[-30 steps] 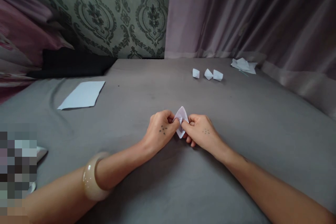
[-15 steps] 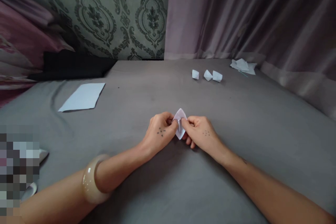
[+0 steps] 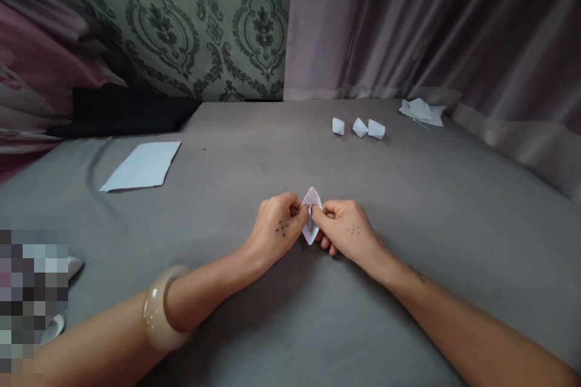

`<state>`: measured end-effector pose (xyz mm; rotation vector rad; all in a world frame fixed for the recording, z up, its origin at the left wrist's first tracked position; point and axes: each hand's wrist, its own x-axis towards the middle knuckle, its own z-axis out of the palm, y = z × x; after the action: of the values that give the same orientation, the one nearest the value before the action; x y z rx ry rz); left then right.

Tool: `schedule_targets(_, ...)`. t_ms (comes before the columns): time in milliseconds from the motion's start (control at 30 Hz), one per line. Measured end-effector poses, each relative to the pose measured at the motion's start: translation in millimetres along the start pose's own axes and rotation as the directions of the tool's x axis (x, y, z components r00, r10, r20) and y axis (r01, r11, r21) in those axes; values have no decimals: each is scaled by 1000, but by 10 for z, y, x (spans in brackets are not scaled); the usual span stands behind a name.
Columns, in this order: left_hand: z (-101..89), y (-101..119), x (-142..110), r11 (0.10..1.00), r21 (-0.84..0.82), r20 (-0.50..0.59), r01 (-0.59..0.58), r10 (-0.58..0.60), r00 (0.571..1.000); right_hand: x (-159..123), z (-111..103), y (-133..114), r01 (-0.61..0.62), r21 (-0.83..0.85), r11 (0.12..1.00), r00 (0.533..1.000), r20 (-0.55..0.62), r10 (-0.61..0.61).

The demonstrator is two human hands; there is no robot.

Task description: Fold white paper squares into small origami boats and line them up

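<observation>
A small folded piece of white paper (image 3: 311,196), pointed at its top and bottom, is held between my two hands above the grey cloth. My left hand (image 3: 278,227) pinches its left side, the thumb reaching into the middle fold. From the other side my right hand (image 3: 351,227) grips it, thumb also pressed in at the centre and some fingers curled underneath. Both thumb tips nearly meet there. The paper's underside and parts of several fingers are hidden.
Farther back stand folded white paper shapes (image 3: 360,127). A pile of paper pieces (image 3: 421,111) lies at the back right. To the left are a flat stack of white paper (image 3: 143,166) and a black cloth (image 3: 122,110). Grey cloth (image 3: 254,157) covers the surface.
The two hands keep their hold on the folded paper with barely any shift. Its lower point reaches slightly further down. The background has moved up a little in view.
</observation>
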<state>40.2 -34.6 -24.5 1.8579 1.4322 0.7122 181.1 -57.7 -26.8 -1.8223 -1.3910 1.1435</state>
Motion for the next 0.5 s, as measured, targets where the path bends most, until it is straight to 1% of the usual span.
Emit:
schedule_targets(100,-7,-13,22,1000,-10,-9,-2,1,1000,31,0,-3,23,9,1000,999,31,-23)
schedule_targets(167,-9,-27,60,997,-74,27,17,-15,1000,74,-11,-6,44,11,999,997,63,-45)
schedule_targets(233,-7,-43,109,978,-187,104,96,-77,992,131,-34,-4,70,30,997,992,106,-72)
schedule_targets(300,0,-58,157,926,-307,156,221,-180,971,189,-70,13,91,93,991,986,129,-103)
schedule_targets(333,4,-65,176,892,-368,153,263,-221,963,211,-92,26,98,137,986,986,119,-115)
schedule_targets(400,10,-77,201,830,-465,130,308,-281,951,227,-138,51,94,190,977,992,61,-108)
schedule_targets(433,11,-81,208,807,-499,116,317,-301,947,217,-161,59,111,177,978,993,17,-116)
schedule_targets(467,12,-84,213,789,-523,100,323,-319,942,194,-180,62,151,141,978,988,-27,-149)
schedule_targets(500,12,-86,215,776,-541,85,325,-334,939,162,-195,58,220,80,972,974,-66,-215)
